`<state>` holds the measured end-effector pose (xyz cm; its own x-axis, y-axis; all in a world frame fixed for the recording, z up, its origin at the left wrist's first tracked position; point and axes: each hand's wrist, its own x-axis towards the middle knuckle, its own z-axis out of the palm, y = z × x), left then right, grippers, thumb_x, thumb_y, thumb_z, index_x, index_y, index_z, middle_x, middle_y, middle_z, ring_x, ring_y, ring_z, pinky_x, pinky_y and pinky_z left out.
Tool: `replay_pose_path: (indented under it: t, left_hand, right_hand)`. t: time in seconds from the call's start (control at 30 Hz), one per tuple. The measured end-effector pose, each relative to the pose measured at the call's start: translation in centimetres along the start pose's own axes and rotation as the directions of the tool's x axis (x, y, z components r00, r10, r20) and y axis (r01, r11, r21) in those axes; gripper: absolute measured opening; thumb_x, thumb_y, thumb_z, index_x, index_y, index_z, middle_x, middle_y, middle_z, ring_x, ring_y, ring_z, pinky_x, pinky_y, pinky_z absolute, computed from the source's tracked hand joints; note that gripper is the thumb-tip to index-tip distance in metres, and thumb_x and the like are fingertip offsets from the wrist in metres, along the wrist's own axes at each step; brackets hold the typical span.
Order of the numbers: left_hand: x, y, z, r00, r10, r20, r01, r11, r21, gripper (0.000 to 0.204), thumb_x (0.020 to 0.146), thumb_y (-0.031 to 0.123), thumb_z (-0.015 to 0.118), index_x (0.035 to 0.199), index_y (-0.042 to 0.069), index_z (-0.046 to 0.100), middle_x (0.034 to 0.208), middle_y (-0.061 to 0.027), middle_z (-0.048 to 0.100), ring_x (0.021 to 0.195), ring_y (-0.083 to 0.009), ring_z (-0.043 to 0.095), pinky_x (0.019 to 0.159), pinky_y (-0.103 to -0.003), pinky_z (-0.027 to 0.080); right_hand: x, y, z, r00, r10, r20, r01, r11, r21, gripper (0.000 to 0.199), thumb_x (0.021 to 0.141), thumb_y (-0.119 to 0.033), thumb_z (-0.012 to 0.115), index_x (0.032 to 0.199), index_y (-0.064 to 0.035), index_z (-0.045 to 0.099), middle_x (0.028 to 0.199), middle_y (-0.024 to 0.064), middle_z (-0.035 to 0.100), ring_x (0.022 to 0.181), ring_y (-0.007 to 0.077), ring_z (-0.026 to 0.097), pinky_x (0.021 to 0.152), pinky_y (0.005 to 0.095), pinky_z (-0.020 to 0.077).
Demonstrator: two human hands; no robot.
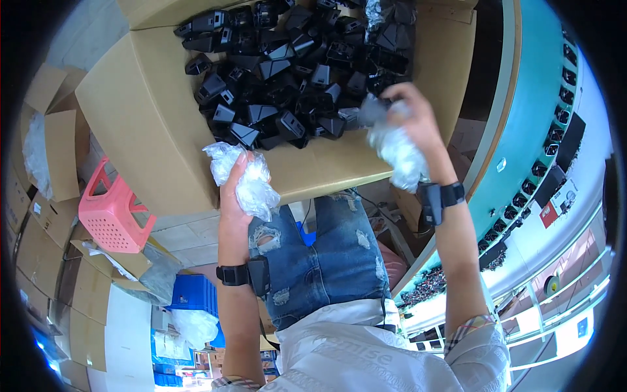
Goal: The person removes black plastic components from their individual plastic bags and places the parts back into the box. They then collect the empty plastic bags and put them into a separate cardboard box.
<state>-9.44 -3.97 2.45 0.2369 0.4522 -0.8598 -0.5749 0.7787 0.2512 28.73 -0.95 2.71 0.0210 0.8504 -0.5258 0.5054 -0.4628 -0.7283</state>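
Observation:
An open cardboard box (150, 111) in front of me is filled with several black plastic parts (294, 72). My left hand (236, 189) grips a crumpled clear plastic bag (251, 183) at the box's near edge. My right hand (411, 117) is over the box's right near corner, closed on another crumpled clear plastic bag (398, 153), with a wrapped dark part (373, 111) at its fingertips. Both wrists wear black bands.
A pink plastic stool (111, 215) stands at the left among flattened cardboard boxes (52, 150). A blue crate (192, 294) sits lower left. A teal workbench edge (522, 130) with black parts runs along the right.

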Motion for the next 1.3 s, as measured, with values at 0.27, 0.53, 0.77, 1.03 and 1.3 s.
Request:
replay_pose_path:
  t: [0.27,0.53,0.77,1.03,1.3]
  left_hand:
    - [0.0,-0.2,0.5,0.999,-0.011,-0.039,0.011,1.000,-0.011,0.025,0.087,0.028,0.068,0.097,0.006,0.060,0.084,-0.0061,0.059,0.070,-0.0169,0.060,0.060,-0.033,0.053]
    - [0.1,-0.4,0.0,0.998,-0.026,-0.051,0.026,1.000,-0.004,0.025,0.088,0.028,0.068,0.097,0.006,0.060,0.085,-0.0057,0.060,0.071,-0.0170,0.061,0.061,-0.033,0.053]
    - [0.1,-0.2,-0.1,0.997,-0.012,-0.078,0.016,0.998,0.053,0.026,0.090,0.035,0.063,0.098,0.012,0.055,0.076,-0.0060,0.055,0.060,-0.0207,0.056,0.050,-0.032,0.046]
    - [0.3,-0.7,0.5,0.998,-0.033,-0.054,0.036,0.997,0.068,0.026,0.090,0.035,0.063,0.100,0.012,0.056,0.077,-0.0062,0.056,0.061,-0.0206,0.057,0.051,-0.031,0.047]
    - [0.2,-0.5,0.8,0.998,-0.016,-0.067,0.020,0.998,0.062,0.025,0.089,0.032,0.065,0.098,0.010,0.058,0.078,-0.0063,0.059,0.063,-0.0196,0.060,0.052,-0.032,0.049]
  right_hand:
    - [3.3,0.7,9.0,0.892,0.218,0.395,0.198,0.597,-0.777,0.041,0.080,-0.016,0.060,0.121,-0.0166,0.062,0.093,0.0140,0.070,0.089,0.0317,0.068,0.073,0.0433,0.0554]
    - [3.5,3.1,11.2,0.889,0.116,0.442,0.320,0.533,-0.783,0.032,0.078,-0.019,0.067,0.110,-0.0146,0.067,0.098,0.0098,0.067,0.089,0.0298,0.067,0.073,0.0403,0.0557]
    - [3.6,2.6,9.8,0.929,0.031,0.369,0.230,0.734,-0.639,0.026,0.078,-0.016,0.066,0.103,-0.0117,0.068,0.100,0.0069,0.066,0.094,0.0286,0.066,0.075,0.0400,0.0553]
    - [3.3,3.8,11.8,0.941,-0.203,0.270,0.335,0.661,-0.672,0.018,0.072,-0.011,0.066,0.091,-0.0083,0.066,0.092,0.0096,0.064,0.090,0.0300,0.065,0.075,0.0400,0.0549]
    - [-0.2,0.5,5.3,0.953,0.030,-0.303,-0.086,0.981,-0.172,0.014,0.088,-0.016,0.065,0.086,-0.0030,0.062,0.094,0.0066,0.065,0.087,0.0180,0.063,0.074,0.0320,0.0496]
